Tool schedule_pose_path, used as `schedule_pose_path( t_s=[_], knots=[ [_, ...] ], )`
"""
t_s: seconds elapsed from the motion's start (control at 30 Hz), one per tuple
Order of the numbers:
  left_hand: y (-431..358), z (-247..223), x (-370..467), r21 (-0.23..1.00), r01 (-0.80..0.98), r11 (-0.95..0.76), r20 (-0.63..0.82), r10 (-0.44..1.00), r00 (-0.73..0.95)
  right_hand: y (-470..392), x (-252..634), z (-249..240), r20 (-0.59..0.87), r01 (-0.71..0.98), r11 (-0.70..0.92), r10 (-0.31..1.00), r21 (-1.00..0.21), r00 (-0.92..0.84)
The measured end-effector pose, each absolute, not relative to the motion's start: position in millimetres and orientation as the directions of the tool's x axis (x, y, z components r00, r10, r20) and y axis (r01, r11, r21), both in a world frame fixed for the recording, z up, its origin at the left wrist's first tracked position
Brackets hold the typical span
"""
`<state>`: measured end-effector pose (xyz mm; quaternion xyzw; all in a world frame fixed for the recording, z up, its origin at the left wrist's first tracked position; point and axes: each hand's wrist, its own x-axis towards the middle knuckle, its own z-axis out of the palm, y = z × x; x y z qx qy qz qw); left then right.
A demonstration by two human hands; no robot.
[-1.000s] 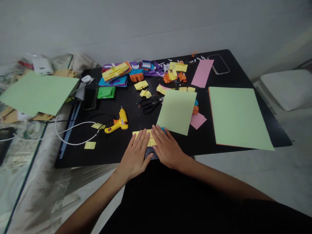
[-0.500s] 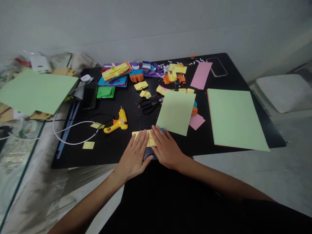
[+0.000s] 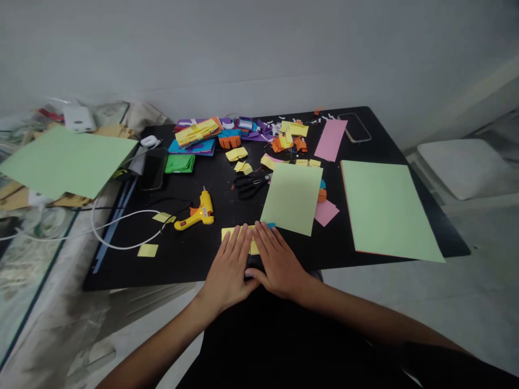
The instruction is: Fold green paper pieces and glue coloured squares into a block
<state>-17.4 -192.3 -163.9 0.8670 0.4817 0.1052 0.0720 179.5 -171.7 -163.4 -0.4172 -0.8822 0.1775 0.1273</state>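
Near the front edge of the black table (image 3: pixel 203 265), a folded yellow paper piece (image 3: pixel 253 248) lies under both my hands. My left hand (image 3: pixel 229 265) presses flat on its left part, fingers stretched out. Beside it my right hand (image 3: pixel 279 262) lies flat on the right part, its thumb touching the left one. A bit of blue (image 3: pixel 271 225) shows past my right fingertips. Most of the yellow paper is hidden by my fingers. A yellow glue gun (image 3: pixel 198 212) lies to the left, and black-handled scissors (image 3: pixel 249 189) lie beyond my hands.
A pale green sheet (image 3: pixel 294 197) lies just beyond my right hand, with larger green sheets (image 3: pixel 389 210) farther right. Folded coloured paper bundles (image 3: pixel 198 132) and paper scraps line the back. A white cable (image 3: pixel 121 247) loops at the left, near a phone (image 3: pixel 153 170).
The view has tilted up slightly, so the table sits lower. My hands stay pressed on the yellow paper, and my thumbs have come together.
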Motion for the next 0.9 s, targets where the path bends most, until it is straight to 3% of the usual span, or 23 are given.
schedule_pose_path(
  t_s=[0.17,0.27,0.4,0.5,0.63,0.7,0.77,0.83,0.9],
  knots=[
    [-191.7,-166.0,-15.6,0.165,0.832,-0.529,0.119,0.849,0.515,-170.9,177.9,-160.9,0.064,0.678,0.57,0.785,-0.465,-0.616],
    [-193.6,-164.6,-16.5,0.164,0.835,-0.525,0.147,0.85,0.506,-168.3,186.7,-156.4,0.12,0.608,0.558,0.784,-0.565,-0.609],
    [-202.6,-162.8,-20.4,0.188,0.828,-0.529,0.197,0.846,0.496,-154.4,210.9,-149.7,0.184,0.58,0.428,0.883,-0.693,-0.432],
    [-210.2,-161.9,-25.5,0.203,0.812,-0.547,0.229,0.833,0.504,-139.9,228.2,-150.1,0.163,0.639,0.342,0.932,-0.689,-0.323],
    [-212.6,-156.3,-36.9,0.258,0.749,-0.61,0.236,0.792,0.564,-127.9,240.4,-157.7,0.151,0.697,0.374,0.92,-0.611,-0.362],
    [-209.5,-149.4,-43.3,0.365,0.682,-0.634,0.252,0.773,0.583,-125.9,243.0,-161.1,0.162,0.699,0.404,0.907,-0.589,-0.388],
    [-203.1,-139.0,-46.6,0.554,0.605,-0.572,0.282,0.813,0.51,-125.3,244.1,-162.2,0.169,0.685,0.409,0.905,-0.603,-0.392],
    [-192.8,-126.3,-43.7,0.8,0.505,-0.323,0.212,0.94,0.266,-125.0,243.2,-159.3,0.175,0.654,0.392,0.911,-0.647,-0.374],
    [-178.4,-114.2,-34.5,0.976,0.213,0.044,-0.025,0.995,-0.092,-124.5,239.2,-151.3,0.18,0.596,0.351,0.928,-0.722,-0.327]
  ],
)
